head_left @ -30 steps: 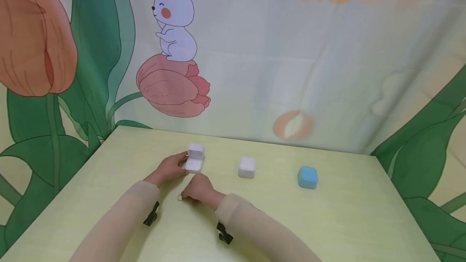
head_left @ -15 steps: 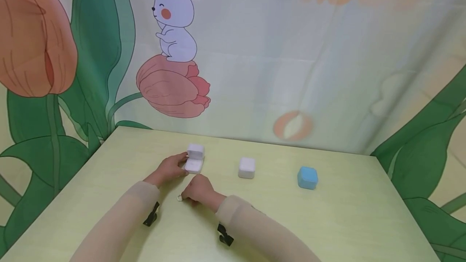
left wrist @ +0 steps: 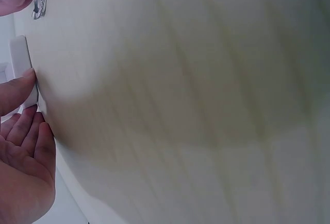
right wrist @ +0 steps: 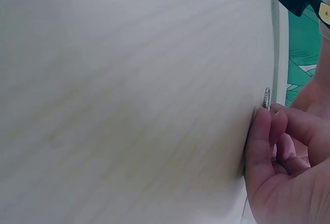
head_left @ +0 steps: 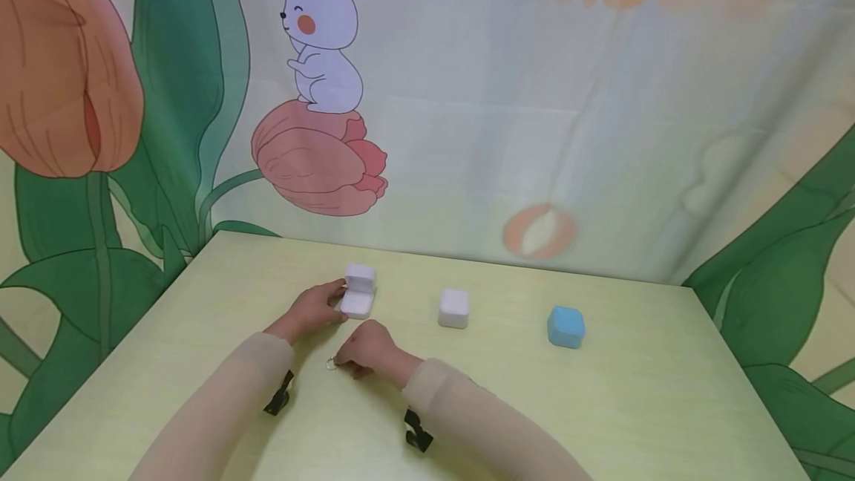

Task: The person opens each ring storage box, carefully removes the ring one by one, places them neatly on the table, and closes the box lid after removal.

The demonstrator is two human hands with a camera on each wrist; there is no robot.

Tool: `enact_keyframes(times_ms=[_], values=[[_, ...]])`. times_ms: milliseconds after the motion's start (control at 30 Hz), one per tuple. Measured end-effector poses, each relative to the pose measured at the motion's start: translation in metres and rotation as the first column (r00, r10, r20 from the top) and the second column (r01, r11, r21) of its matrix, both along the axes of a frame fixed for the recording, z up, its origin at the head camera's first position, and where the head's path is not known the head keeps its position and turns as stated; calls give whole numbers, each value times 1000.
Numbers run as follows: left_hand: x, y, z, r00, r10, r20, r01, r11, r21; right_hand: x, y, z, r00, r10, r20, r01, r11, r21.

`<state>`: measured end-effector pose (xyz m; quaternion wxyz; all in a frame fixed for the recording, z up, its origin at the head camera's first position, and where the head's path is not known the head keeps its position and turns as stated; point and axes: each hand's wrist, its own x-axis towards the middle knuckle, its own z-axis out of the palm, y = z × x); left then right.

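A white ring box [head_left: 357,304] stands with its lid up on the left part of the table. My left hand [head_left: 314,310] holds it by the side, thumb at the front edge and fingers farther back; in the left wrist view, the thumb presses the low white wall of the box [left wrist: 21,59]. Just in front of the box, my right hand [head_left: 366,347] pinches a thin silver ring [head_left: 331,364] between thumb and fingertips, close over the table. The ring [right wrist: 266,98] shows small stones along its band in the right wrist view.
To the right of the hands sits a closed white box [head_left: 453,308]. A closed light blue box [head_left: 565,327] is farther right on the pale yellow table [head_left: 634,392]. Behind the table hangs a printed cloth [head_left: 454,95] with a rabbit and tulips.
My right wrist and forearm have shifted slightly to the right, and the pinched ring shows its round outline more clearly. The left hand and the boxes stay put.
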<state>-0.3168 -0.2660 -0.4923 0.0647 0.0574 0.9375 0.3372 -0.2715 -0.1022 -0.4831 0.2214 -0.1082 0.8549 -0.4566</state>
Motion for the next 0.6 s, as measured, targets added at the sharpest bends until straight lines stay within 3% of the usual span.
enact_keyframes(times_ms=[300, 600], values=[[3, 3, 4, 1000, 2, -11, -2, 1000, -4, 0, 6, -3, 998, 8, 67, -3, 997, -73], [1, 3, 2, 1000, 16, 13, -16, 1000, -6, -5, 15, -8, 985, 125, 122, -104, 981, -163]])
